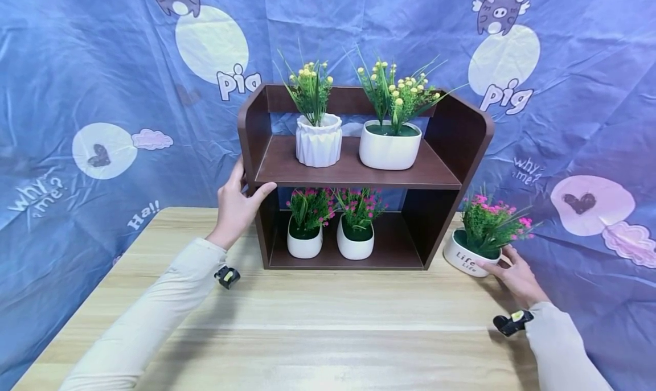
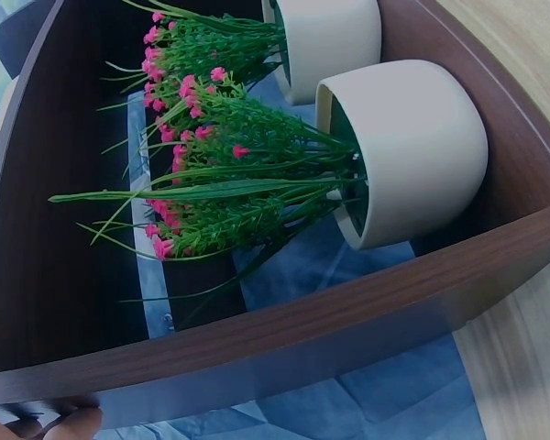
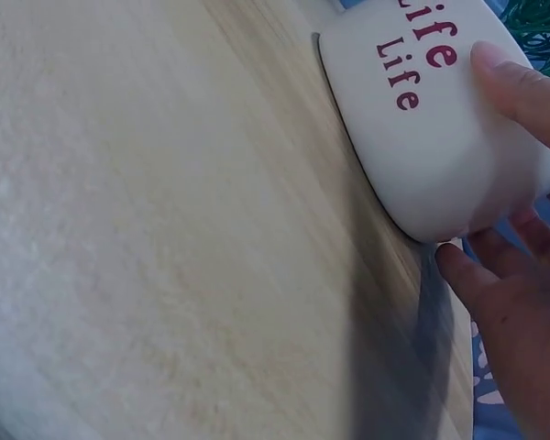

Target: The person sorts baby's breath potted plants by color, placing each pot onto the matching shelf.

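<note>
My left hand [image 1: 240, 202] holds the left side of a dark brown two-tier shelf [image 1: 359, 177], thumb at the front edge and fingers round the outer side. In the left wrist view only some fingertips [image 2: 73, 426] show at the side panel. To the right of the shelf, my right hand [image 1: 517, 277] grips a white oval flowerpot [image 1: 468, 259] with pink flowers, thumb on the front wall by the word "Life". The right wrist view shows the flowerpot [image 3: 422, 137] on or just above the table, with the other fingers round its end.
The upper tier carries a fluted white pot [image 1: 319, 143] and an oval white pot [image 1: 390, 149], both with yellow flowers. Two white pots [image 1: 304, 246] with pink flowers stand below. A blue printed cloth [image 1: 359, 27] hangs behind the wooden table [image 1: 328, 322].
</note>
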{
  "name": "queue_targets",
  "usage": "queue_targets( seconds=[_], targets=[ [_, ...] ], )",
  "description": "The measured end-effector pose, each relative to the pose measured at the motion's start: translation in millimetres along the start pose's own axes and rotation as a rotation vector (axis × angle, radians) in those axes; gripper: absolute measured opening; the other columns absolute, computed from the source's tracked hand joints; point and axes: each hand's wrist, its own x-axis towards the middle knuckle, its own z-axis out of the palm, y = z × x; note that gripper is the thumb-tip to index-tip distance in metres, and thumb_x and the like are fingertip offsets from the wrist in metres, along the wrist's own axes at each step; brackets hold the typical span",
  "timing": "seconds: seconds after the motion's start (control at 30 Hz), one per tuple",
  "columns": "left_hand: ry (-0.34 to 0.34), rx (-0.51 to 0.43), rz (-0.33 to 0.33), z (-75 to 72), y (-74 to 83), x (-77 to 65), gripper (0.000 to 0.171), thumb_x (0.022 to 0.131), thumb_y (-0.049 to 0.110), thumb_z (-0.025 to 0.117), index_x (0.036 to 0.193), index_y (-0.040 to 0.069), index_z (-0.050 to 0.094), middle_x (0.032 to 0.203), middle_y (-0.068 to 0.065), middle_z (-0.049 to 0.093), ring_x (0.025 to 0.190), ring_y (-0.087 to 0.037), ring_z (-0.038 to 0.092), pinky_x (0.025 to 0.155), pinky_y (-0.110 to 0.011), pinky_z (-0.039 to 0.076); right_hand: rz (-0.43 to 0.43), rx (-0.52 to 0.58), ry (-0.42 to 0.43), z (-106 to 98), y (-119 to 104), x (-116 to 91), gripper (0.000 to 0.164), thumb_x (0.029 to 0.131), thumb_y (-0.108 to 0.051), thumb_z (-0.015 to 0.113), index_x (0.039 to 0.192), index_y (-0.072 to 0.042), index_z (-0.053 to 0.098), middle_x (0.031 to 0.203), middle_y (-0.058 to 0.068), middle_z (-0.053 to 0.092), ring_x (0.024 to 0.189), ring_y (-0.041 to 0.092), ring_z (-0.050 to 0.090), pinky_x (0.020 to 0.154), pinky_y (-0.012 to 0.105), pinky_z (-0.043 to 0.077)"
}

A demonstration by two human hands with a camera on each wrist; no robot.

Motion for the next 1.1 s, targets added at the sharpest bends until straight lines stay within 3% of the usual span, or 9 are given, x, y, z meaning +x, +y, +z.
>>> queue_targets(
  seconds=[0.13,0.23,0.3,0.4,0.5,0.63,0.87,0.97,1.1],
  targets=[
    [0.002,-0.001,0.0,-0.1,0.6,-0.1,0.081,0.078,0.023,0.081,0.147,0.017,0.04,0.125,-0.018,0.062,0.109,-0.03,0.063,0.09,-0.042,0.052,-0.01,-0.037,0.034,1,-2,-3,0.058,0.09,-0.024,0.069,0.137,-0.015,0.037,0.124,0.0,0.044,0.092,-0.017,0.048,0.077,0.007,0.045],
    [0.001,0.001,0.004,-0.4,0.6,0.0,0.081,0.078,0.023,0.081,0.147,0.017,0.04,0.125,-0.017,0.062,0.109,-0.029,0.063,0.091,-0.041,0.052,-0.006,-0.023,0.053,2,-3,-5,0.049,0.089,-0.022,0.069,0.128,-0.02,0.04,0.116,-0.012,0.045,0.092,-0.015,0.05,0.076,0.008,0.046],
    [0.0,0.001,0.013,-0.4,0.4,0.2,0.08,0.079,0.023,0.081,0.147,0.017,0.04,0.126,-0.016,0.062,0.109,-0.028,0.063,0.091,-0.04,0.052,-0.005,-0.007,0.065,3,-5,-7,0.049,0.089,-0.02,0.069,0.127,-0.019,0.039,0.114,-0.013,0.043,0.092,-0.014,0.05,0.076,0.009,0.047],
    [-0.001,0.003,0.023,-0.9,0.7,0.4,0.078,0.079,0.023,0.08,0.147,0.018,0.04,0.126,-0.015,0.062,0.108,-0.027,0.063,0.09,-0.039,0.052,-0.019,0.006,0.08,3,-9,-10,0.048,0.089,-0.017,0.069,0.126,-0.016,0.037,0.115,-0.008,0.042,0.092,-0.011,0.051,0.075,0.011,0.049],
    [-0.004,0.003,0.025,-1.1,0.6,0.6,0.078,0.08,0.023,0.08,0.147,0.018,0.04,0.126,-0.014,0.062,0.108,-0.026,0.063,0.09,-0.039,0.052,-0.035,-0.049,0.084,4,-16,-16,0.061,0.09,-0.018,0.068,0.135,0.0,0.031,0.125,0.009,0.041,0.091,-0.011,0.049,0.074,0.011,0.049],
    [-0.002,0.003,0.018,-0.6,0.8,0.5,0.078,0.08,0.023,0.08,0.147,0.018,0.04,0.127,-0.014,0.062,0.109,-0.027,0.062,0.091,-0.039,0.052,-0.042,-0.127,0.085,5,-25,-27,0.078,0.09,-0.021,0.068,0.139,0.014,0.018,0.134,0.031,0.032,0.089,-0.015,0.044,0.073,0.009,0.049],
    [-0.012,-0.019,0.0,0.8,0.0,0.8,0.078,0.08,0.024,0.08,0.147,0.018,0.04,0.126,-0.016,0.061,0.11,-0.028,0.062,0.09,-0.041,0.052,-0.019,-0.216,0.119,6,-33,-50,0.084,0.09,-0.027,0.068,0.143,0.013,0.017,0.137,0.035,0.03,0.09,-0.013,0.039,0.071,0.005,0.044],
    [-0.007,-0.019,-0.001,0.3,0.4,0.7,0.077,0.08,0.024,0.079,0.146,0.018,0.041,0.126,-0.016,0.062,0.109,-0.027,0.062,0.089,-0.04,0.053,-0.025,-0.237,0.132,9,-38,-58,0.082,0.088,-0.026,0.07,0.141,0.013,0.021,0.135,0.035,0.033,0.093,-0.007,0.043,0.07,0.005,0.043],
    [-0.01,-0.011,0.002,-0.7,0.1,0.6,0.077,0.08,0.025,0.079,0.146,0.018,0.041,0.127,-0.014,0.061,0.109,-0.026,0.063,0.089,-0.039,0.053,-0.051,-0.257,0.153,14,-48,-68,0.074,0.085,-0.023,0.074,0.134,0.012,0.03,0.129,0.036,0.04,0.091,-0.007,0.044,0.068,0.006,0.044]
  ],
)
